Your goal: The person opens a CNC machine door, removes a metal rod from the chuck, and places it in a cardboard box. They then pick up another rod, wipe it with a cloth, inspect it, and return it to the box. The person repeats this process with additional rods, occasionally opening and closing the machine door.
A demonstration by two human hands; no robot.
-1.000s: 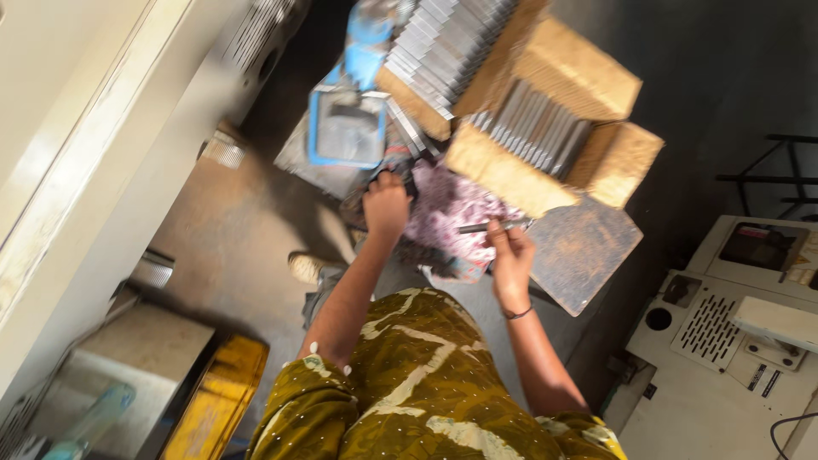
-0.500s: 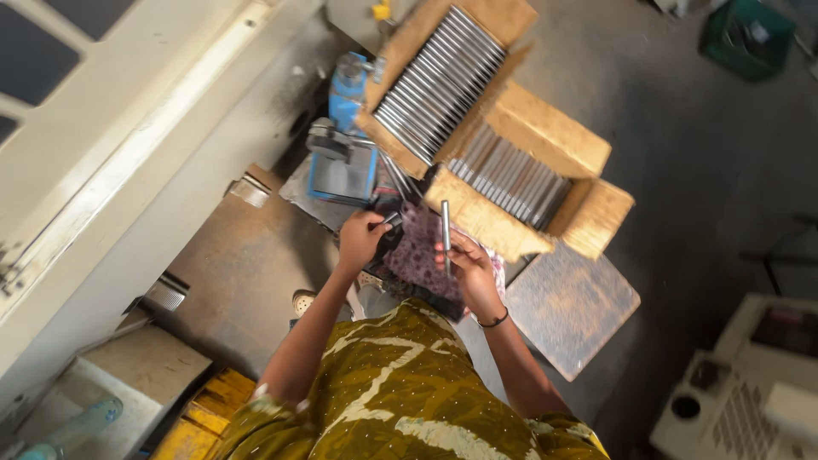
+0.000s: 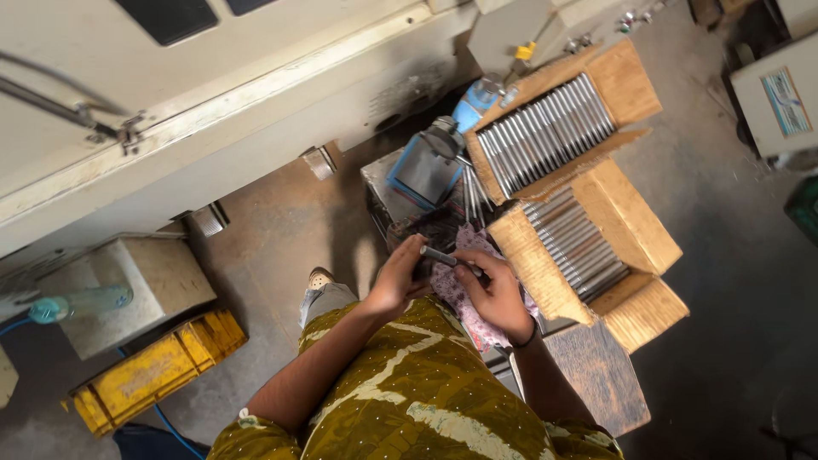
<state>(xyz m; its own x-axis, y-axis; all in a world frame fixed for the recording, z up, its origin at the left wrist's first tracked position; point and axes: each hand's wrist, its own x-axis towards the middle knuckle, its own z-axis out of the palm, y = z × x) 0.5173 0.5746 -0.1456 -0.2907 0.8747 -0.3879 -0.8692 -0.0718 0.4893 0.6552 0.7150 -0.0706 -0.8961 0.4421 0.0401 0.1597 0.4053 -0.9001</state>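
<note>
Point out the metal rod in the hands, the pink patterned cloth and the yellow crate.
metal rod (image 3: 443, 255), head view, on its shaft between the two hands.
pink patterned cloth (image 3: 453, 290), head view, on the fold under the rod.
yellow crate (image 3: 158, 368), head view, on its top face.

Two open brown cardboard boxes (image 3: 630, 81) (image 3: 626, 226) full of grey metal rods sit just beyond and to the right of the hands (image 3: 452, 285), one behind the other. Far right, a pale cabinet bears a rectangular label (image 3: 786, 102) in white, blue and red.
</note>
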